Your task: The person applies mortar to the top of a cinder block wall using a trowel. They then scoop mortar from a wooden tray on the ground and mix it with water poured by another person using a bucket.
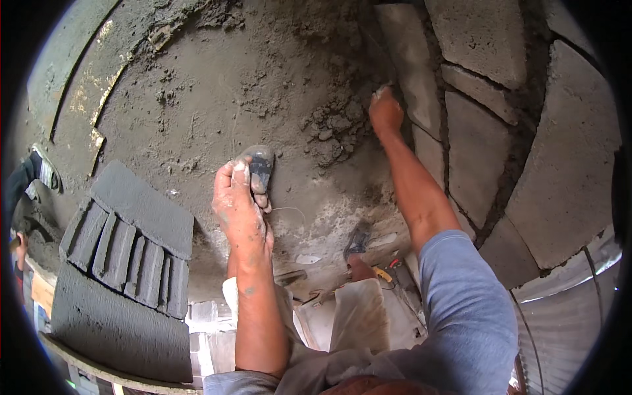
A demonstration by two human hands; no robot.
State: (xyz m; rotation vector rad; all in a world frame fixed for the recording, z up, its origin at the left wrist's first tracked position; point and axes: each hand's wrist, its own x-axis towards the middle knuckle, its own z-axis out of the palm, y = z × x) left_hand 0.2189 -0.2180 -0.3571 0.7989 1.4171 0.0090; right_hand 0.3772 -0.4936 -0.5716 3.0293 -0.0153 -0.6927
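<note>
My left hand (pixel 238 194), spotted with cement, is closed over my sandaled left foot (pixel 262 164); what its fingers hold, if anything, is hidden. A thin pale string (pixel 293 211) curves beside it. Higher on the right, my right hand (pixel 385 108) is closed at the edge of a long cement-coated stone slab (pixel 418 76), near a heap of wet mortar clumps (pixel 332 131); I cannot make out what it holds. Both are over a rough grey mortar surface (pixel 217 79).
Irregular stone slabs (pixel 480 151) with dark joints cover the right. Grey slabs and strips (pixel 131 336) are stacked lower left. Another person's dark-clothed leg (pixel 26 178) and hand (pixel 20 247) are at the far left. My right foot (pixel 355 247) is near a yellow-handled tool (pixel 384 274).
</note>
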